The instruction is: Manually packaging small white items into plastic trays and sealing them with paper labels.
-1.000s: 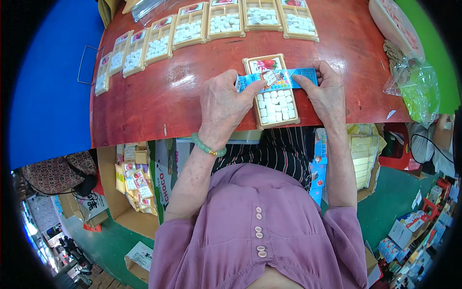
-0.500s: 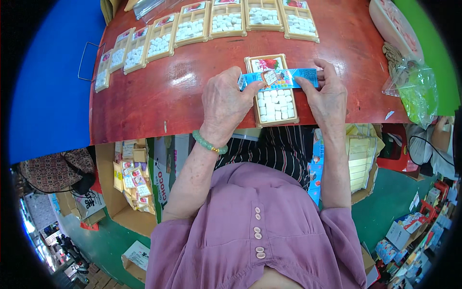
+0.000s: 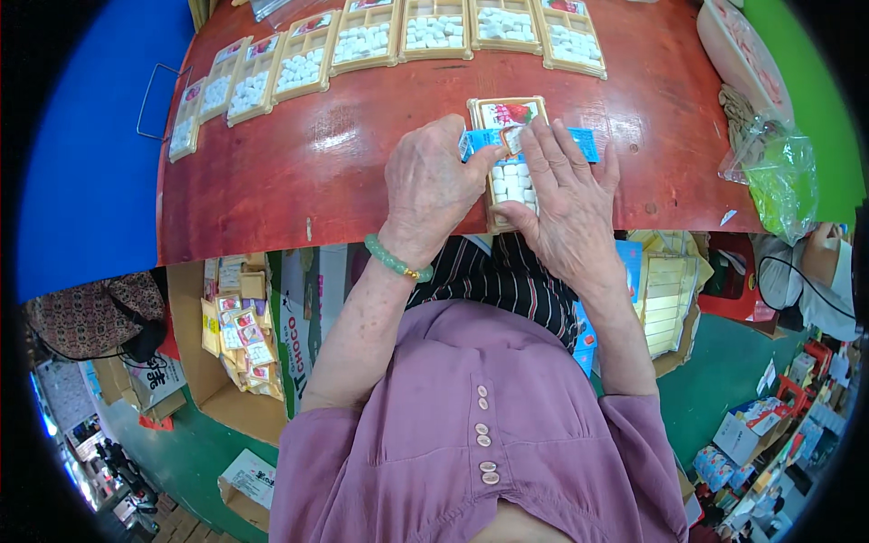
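A beige compartment tray (image 3: 496,221) lies near the table's front edge, holding small white pillow-shaped pieces (image 3: 512,181) and a strawberry-printed card (image 3: 511,112). Across its middle runs a blue printed strip (image 3: 582,145). My left hand (image 3: 433,185) is closed at the strip's left end, its thumb on top and fingers curled. My right hand (image 3: 572,199) is flat with fingers stretched out, laid over the strip and the tray's right side, hiding part of both.
Several similar filled trays (image 3: 435,36) curve along the far side of the red table (image 3: 299,172). At right are a pale tub (image 3: 747,54) and a clear bag with something green (image 3: 783,181). Below stand cartons, one with packets (image 3: 243,330).
My right hand has gone from pinching the strip's right end to lying flat over the strip and tray. My left hand stays at the left end.
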Demonstrator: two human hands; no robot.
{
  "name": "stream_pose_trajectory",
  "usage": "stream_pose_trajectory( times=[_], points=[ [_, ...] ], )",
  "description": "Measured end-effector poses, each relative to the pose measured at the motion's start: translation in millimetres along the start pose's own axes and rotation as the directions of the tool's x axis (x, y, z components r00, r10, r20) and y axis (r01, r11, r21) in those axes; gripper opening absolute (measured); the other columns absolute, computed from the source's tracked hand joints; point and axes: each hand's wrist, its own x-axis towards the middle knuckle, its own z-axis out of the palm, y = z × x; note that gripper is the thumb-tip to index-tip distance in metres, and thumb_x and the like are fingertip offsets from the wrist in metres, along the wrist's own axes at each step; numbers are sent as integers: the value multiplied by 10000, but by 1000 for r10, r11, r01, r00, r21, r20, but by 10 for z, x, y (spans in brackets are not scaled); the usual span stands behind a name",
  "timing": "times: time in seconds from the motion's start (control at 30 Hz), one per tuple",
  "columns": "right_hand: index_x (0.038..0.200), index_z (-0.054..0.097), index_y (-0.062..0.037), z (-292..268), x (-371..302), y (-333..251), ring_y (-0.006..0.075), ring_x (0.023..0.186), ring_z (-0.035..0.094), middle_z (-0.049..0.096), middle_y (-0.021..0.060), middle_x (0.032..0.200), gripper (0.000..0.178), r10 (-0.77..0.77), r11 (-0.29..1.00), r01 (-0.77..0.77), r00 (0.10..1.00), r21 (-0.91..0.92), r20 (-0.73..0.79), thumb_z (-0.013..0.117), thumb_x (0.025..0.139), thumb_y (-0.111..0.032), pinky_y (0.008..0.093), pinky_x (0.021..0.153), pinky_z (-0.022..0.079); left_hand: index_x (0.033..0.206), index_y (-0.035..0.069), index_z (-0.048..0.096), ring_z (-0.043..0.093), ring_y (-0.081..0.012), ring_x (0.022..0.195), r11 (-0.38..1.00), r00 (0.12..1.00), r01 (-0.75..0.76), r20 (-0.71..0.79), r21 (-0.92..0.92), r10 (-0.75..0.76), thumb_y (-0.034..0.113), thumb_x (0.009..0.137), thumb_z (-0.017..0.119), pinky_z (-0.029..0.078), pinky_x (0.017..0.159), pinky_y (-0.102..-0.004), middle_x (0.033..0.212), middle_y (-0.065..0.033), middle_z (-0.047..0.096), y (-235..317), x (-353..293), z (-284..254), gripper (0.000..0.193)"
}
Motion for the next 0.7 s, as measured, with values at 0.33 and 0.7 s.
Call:
stream_pose_trajectory(
  times=[0.33,0.7],
  points=[
    [1386,352,-15,-122,-73,4,315,1342,320,357,154,1441,887,-41,996,34,996,80,80,732,705,-438,538,1095,163,656,12,534,597,-362,624,1000,1000,-7,20,-27,8,320,702,768,449,545,-448,620,-194,571,-39,14,5,389],
    [1345,401,-3,-28,-292,-4,293,1333,345,368,154,1434,719,-193,981,191,981,44,28,679,687,-91,472,1072,280,631,14,523,582,-339,576,985,999,-15,-45,-174,8,238,692,772,435,523,-422,599,-186,557,-15,-192,-49,340]
  ],
)
